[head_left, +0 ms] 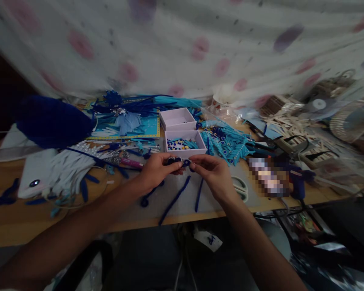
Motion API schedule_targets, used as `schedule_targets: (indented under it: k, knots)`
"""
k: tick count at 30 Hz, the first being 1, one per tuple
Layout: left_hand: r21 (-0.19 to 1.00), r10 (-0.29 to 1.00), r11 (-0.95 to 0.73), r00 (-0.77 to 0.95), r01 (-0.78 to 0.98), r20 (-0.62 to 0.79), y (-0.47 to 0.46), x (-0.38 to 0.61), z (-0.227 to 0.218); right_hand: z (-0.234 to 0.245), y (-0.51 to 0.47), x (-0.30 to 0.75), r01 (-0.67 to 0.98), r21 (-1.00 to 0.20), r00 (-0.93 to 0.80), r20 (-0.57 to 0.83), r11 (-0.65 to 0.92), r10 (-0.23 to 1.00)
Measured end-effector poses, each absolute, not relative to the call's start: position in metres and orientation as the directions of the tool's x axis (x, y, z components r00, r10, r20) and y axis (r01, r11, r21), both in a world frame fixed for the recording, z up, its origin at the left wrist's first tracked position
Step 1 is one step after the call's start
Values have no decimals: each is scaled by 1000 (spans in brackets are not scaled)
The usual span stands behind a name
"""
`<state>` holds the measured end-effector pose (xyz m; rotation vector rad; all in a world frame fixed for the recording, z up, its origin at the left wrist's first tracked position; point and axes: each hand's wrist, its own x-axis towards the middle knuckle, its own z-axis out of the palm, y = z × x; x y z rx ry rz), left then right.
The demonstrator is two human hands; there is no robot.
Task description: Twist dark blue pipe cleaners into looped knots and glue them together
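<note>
Between my two hands is a small dark-blue coiled pipe-cleaner piece (186, 163), with a few pale or shiny bits along its edge. My left hand (158, 167) pinches its left end, the fingers closed round it. My right hand (210, 169) grips the other end between thumb and fingertips. Fingers hide part of the piece. On the grey mat (182, 216) below lie a dark-blue pipe cleaner (175, 201), a second one (199, 195) partly behind my right hand, and a curled one (144, 201) beneath my left wrist.
Behind my hands stand a white box (186, 152) of beads and a second white box (178, 119). Scissors (240, 188) lie by my right wrist, a blue glue gun (297, 182) farther right. White stems (68, 173), a dark-blue bundle (51, 121) and turquoise pieces (230, 143) crowd the table.
</note>
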<state>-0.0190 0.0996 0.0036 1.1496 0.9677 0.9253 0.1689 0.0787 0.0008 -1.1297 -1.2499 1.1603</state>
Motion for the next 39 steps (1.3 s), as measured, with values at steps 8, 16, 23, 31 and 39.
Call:
schedule_targets:
  k: [8, 16, 23, 31, 39]
  knots:
    - [987, 949, 144, 294, -76, -115, 100, -21, 1, -4, 72, 168, 7, -990, 20, 138, 138, 990]
    - [987, 962, 129, 251, -92, -103, 99, -22, 5, -3, 68, 166, 54, -986, 13, 161, 160, 987]
    - [988, 963, 118, 253, -104, -89, 98, -20, 4, -5, 71, 156, 123, -981, -1, 152, 151, 988]
    - [919, 919, 289, 345, -267, -188, 96, -21, 11, -3, 73, 161, 80, -984, 17, 161, 159, 987]
    - [946, 930, 263, 313, -191, -195, 97, -20, 12, 1, 67, 161, 237, -925, -87, 285, 297, 955]
